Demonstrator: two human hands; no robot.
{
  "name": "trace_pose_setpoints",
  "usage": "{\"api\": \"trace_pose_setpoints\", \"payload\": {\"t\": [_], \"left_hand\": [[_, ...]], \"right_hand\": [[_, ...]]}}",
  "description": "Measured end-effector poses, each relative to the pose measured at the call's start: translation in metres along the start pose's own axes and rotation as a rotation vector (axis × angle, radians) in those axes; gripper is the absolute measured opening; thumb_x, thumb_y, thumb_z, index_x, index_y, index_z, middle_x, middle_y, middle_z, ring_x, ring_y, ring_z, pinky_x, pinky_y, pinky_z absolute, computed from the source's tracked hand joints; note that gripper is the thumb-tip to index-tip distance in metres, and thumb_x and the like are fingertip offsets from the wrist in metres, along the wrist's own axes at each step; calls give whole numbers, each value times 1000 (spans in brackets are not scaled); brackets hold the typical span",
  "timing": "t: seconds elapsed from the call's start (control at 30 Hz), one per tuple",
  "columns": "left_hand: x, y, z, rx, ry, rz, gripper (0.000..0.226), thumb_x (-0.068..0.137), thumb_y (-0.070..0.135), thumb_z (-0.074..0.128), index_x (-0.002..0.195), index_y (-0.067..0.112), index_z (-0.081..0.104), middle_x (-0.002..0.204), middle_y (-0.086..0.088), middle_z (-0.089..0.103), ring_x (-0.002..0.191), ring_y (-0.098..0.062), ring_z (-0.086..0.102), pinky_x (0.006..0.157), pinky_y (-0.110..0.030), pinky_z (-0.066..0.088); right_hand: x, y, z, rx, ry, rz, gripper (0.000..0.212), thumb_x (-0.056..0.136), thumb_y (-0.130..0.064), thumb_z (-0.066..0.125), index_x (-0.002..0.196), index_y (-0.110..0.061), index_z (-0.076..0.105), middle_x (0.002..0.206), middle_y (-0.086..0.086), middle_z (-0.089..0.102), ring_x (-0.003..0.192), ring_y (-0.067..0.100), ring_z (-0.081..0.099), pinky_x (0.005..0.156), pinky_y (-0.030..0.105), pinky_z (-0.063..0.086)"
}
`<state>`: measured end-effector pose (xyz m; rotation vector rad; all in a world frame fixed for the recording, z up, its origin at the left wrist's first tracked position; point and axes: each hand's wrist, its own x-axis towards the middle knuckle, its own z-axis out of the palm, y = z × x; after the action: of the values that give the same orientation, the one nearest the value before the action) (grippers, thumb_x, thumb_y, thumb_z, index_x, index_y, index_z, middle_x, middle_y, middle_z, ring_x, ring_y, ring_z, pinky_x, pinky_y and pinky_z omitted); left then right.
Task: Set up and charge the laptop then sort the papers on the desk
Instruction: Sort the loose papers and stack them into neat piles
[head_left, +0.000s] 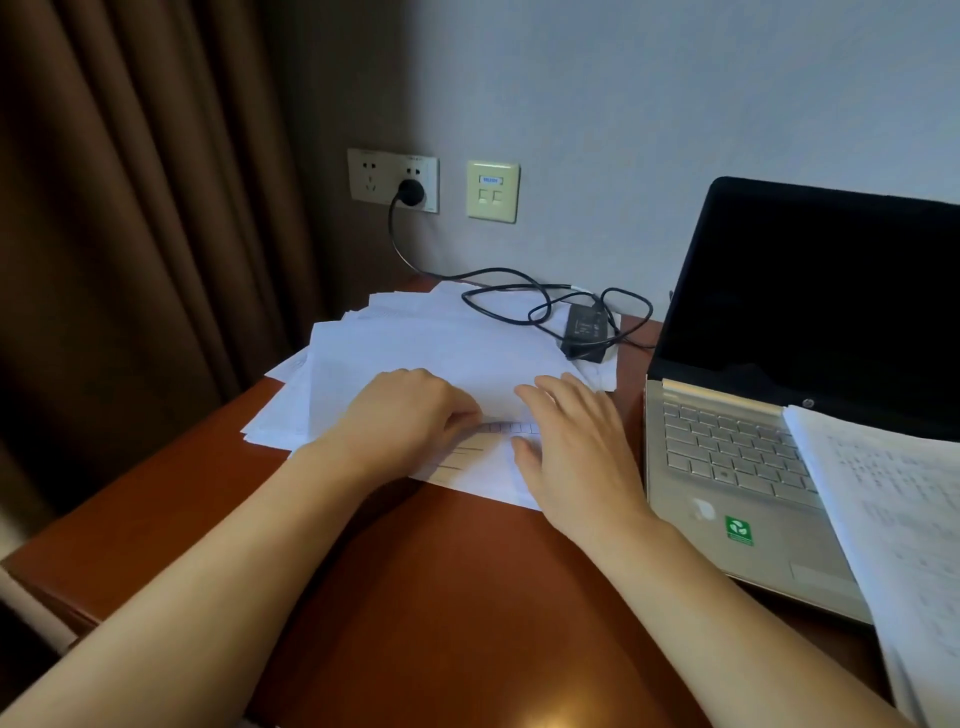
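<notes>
The loose papers (441, 343) lie fanned in an untidy pile at the middle of the frame, on the far left part of the reddish-brown desk (441, 582). Both bare hands are on the near edge of the pile. The left hand (410, 421) rests knuckles-up with its fingers curled at the lower edge of the top sheet. Its fingertips are hidden beneath it, so I cannot tell whether they pinch that sheet. The right hand (571, 457), just beside it, lies open with straight fingers spread flat on the paper. At the far right corner of the pile sits a black charger brick (587, 332). Its black cable (498, 299) loops over the sheets and runs up to a plug (411, 192) seated in the wall socket (371, 176) at the upper middle of the frame. Another length of cable leads right toward the laptop (727, 467), which stands open at the right of the frame with a dark screen. A printed sheet (893, 509) lies across the right side of its keyboard and overhangs its front edge. A cream wall plate (492, 191) hangs just right of the socket, and a brown curtain (130, 208) fills the left of the frame.
</notes>
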<state>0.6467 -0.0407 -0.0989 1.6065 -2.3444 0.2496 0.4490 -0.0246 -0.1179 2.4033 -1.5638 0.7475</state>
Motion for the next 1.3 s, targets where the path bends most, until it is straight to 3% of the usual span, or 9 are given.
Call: {"api": "trace_pose_setpoints", "payload": {"t": [0.2,0.3,0.4,0.63,0.73,0.83,0.93,1.1,1.3], "left_hand": [[-13,-20,-20,-225,-69,-54,14,89,47,72,95,36,79,97,16,75,91,-10,64,84,-28,50],[-12,-17,-19,-164,-15,-61,13,86,27,75,97,34,73,95,15,70,95,-16,62,78,-26,40],[-10,-11,-15,-83,176,107,33,75,27,72,107,29,63,112,7,62,113,-21,52,90,-27,32],[-12,14,-15,-87,259,358,22,75,26,83,77,24,62,74,9,56,71,-17,53,60,-25,35],[-12,8,-11,-124,143,223,27,86,48,73,103,28,73,101,10,70,95,-16,62,77,-30,51],[-12,5,-10,-153,-75,60,47,94,56,61,133,30,63,139,10,60,128,-15,53,106,-29,42],[-11,7,-9,-100,-179,32,36,96,48,52,114,20,66,116,4,68,104,-19,62,91,-42,51],[-13,9,-12,-55,-185,17,39,88,44,38,105,23,66,101,0,72,89,-19,66,81,-44,55],[-11,5,-10,-27,79,54,38,96,41,39,90,20,70,87,1,72,78,-27,65,67,-43,51]], "right_hand": [[1,-2,7,-143,-5,-55,21,72,-8,79,69,-26,68,72,-8,66,79,21,66,103,45,45],[2,-11,0,-176,-37,-100,33,63,-12,88,56,-25,59,53,-8,55,48,18,53,72,31,52],[1,-20,-10,-173,-36,-103,37,61,-19,92,52,-21,56,47,-6,48,38,17,45,44,21,25],[10,-8,-17,-193,53,79,13,99,-22,54,90,-14,61,80,6,69,74,36,68,54,32,28],[19,7,-24,-174,72,127,20,106,-27,40,105,-12,54,93,11,68,89,38,66,59,34,29],[21,13,-23,-137,143,99,12,100,-18,52,95,-8,55,71,13,64,65,40,64,46,30,16],[20,8,-16,-196,133,86,30,66,1,80,86,-12,62,44,4,47,32,32,44,48,20,-4],[22,5,-22,-112,258,3,86,59,3,84,139,-14,54,48,-4,22,37,22,14,44,15,2],[17,5,-19,-59,450,-187,81,73,9,58,145,-20,38,57,-4,36,41,19,18,41,21,16]]}}
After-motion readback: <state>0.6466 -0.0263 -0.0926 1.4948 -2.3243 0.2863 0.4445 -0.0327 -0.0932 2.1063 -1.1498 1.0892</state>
